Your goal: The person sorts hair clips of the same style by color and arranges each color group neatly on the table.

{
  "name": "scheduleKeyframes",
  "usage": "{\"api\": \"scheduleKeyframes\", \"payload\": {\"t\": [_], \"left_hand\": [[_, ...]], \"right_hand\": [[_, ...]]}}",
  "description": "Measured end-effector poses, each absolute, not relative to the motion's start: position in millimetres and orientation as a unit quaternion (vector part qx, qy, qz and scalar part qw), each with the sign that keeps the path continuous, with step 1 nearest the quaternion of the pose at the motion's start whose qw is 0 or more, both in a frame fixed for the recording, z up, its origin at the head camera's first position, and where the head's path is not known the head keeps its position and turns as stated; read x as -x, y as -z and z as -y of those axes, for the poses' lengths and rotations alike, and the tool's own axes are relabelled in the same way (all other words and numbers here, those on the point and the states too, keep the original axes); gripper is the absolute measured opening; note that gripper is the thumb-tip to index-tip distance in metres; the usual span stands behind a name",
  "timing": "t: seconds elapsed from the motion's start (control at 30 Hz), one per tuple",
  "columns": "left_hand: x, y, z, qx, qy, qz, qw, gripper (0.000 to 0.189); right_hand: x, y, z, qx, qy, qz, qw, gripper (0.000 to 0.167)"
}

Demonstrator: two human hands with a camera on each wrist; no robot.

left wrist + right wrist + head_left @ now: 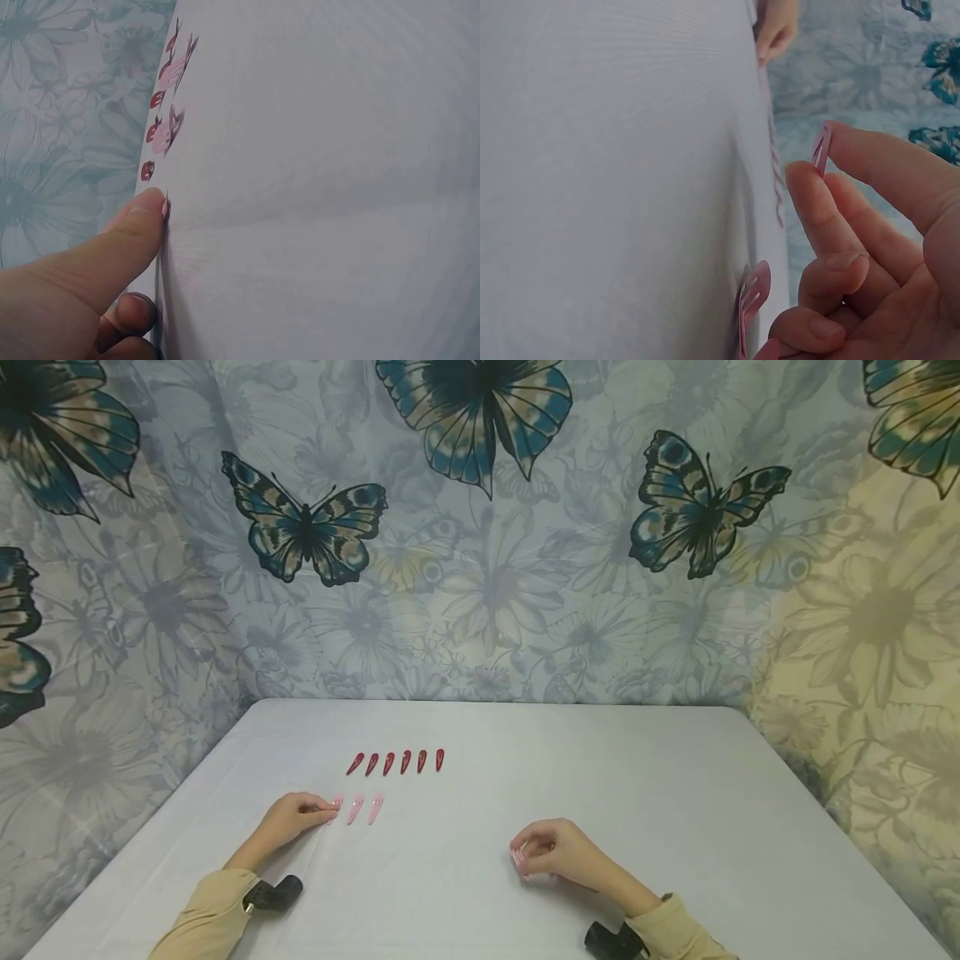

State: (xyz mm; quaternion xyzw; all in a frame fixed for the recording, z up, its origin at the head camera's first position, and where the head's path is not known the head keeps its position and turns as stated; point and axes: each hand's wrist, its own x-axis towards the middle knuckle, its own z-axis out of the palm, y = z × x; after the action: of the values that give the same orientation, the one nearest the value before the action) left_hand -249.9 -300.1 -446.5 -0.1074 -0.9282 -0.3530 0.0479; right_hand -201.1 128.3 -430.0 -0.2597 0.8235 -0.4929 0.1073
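Note:
My left hand [294, 815] is at the left end of a row of pink snap hair clips, pinching the end pink hair clip [336, 804] at the table surface. Two more pink clips [355, 809] lie just right of it, slanted alike. In the left wrist view the thumb [139, 221] covers most of the pinched clip. My right hand [562, 853], over the table's right-centre, pinches a pink hair clip [822, 148] between thumb and fingertip. Beside its curled lower fingers, more pink clips [756, 286] show low in the right wrist view, partly cut off.
Behind the pink row, several dark red hair clips [405, 762] lie in a line on the white-covered table [637, 760]. A butterfly-patterned cloth [495, 610] hangs along the table's far edge and sides. Dark wrist cameras [276, 893] sit at both sleeves.

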Motion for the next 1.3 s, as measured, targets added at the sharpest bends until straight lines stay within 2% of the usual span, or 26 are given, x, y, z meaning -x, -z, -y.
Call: {"api": "scheduleKeyframes", "payload": {"t": [0.27,0.57,0.87,1.3], "left_hand": [[250,447,300,0.099,0.355,0.929,0.043,0.013],[249,447,300,0.095,0.35,0.931,0.045,0.013],[251,447,299,0.096,0.352,0.93,0.045,0.013],[249,446,299,0.096,0.348,0.932,0.044,0.012]], "right_hand": [[201,428,-126,0.245,0.526,-0.807,0.114,0.022],[202,427,-119,0.24,0.491,-0.834,0.083,0.021],[209,417,-110,0.2,0.537,-0.813,0.106,0.022],[225,420,-94,0.204,0.557,-0.802,0.068,0.02]]}}
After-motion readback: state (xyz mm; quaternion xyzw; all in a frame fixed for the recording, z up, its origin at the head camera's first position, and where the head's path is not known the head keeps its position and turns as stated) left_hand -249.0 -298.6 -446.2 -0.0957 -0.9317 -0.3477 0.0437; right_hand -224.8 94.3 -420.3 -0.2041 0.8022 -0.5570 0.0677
